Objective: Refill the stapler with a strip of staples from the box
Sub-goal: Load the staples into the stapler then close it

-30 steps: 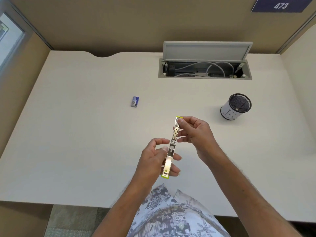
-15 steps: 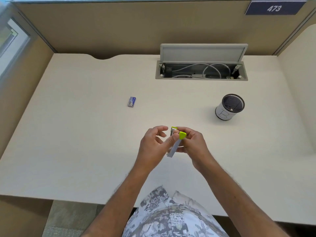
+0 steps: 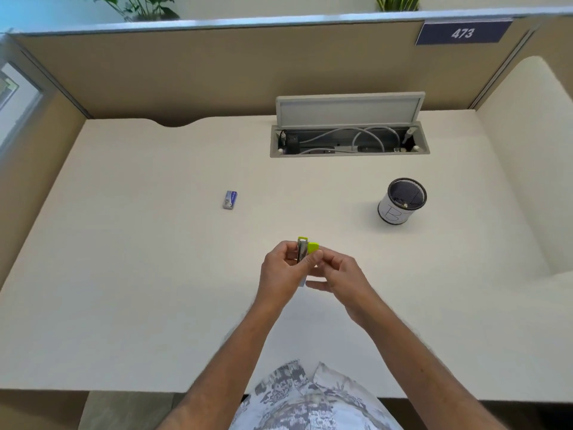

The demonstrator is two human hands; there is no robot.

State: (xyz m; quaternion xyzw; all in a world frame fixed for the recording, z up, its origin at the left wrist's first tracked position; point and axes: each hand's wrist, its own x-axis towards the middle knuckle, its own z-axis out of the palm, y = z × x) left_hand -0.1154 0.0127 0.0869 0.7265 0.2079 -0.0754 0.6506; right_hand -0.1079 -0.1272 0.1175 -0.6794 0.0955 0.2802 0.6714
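head view: both hands grip stapler point(image 3: 305, 249); staple box point(image 3: 229, 199) lies closed.

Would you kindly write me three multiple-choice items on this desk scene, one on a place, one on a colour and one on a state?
1. Where does the staple box lie?
A. Inside the pen cup
B. On the desk, left of the hands and farther from the person
C. In the cable tray

2. What colour are the stapler's plastic parts?
A. Lime green
B. Red
C. Black

3. How is the stapler held?
A. Lying free on the desk
B. By the left hand alone
C. By both hands, above the desk

Answers: 1 B, it sits alone on the desk. 2 A, green tips show above the fingers. 3 C, left hand and right hand both grip it.
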